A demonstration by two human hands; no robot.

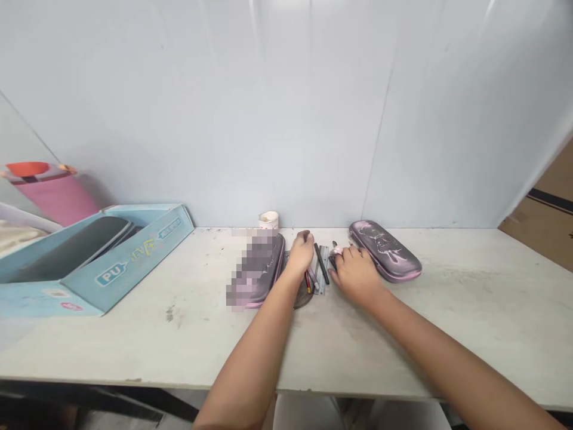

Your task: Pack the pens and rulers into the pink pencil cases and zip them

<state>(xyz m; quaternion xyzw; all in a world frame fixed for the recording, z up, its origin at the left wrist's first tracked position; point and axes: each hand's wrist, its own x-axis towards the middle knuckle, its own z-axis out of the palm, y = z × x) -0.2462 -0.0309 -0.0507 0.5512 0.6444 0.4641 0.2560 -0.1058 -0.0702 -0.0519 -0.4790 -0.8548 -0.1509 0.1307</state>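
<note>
Two bare hands are at work on a scuffed white desk, apart from each other, with a small spread of stationery between them. The left hand curls down at the top of the spread, but I can't tell whether its fingers hold anything. The right hand rests over a small dark object with a pink bit beside it, too hidden by the fingers to make out, and whether it's gripped I can't say.

Between them lie a black pen and a pale ruler, with a red pencil just beside them. A dark rounded piece sits partly under the left wrist. A pencil case lies left of the left hand, much of it blurred out. A matching pink-and-grey case lies just past the right hand.

Behind them, a paper cup stands against the white wall panel. At the far left sits an open blue box, cut off by the frame, with a pink container beyond it.
</note>
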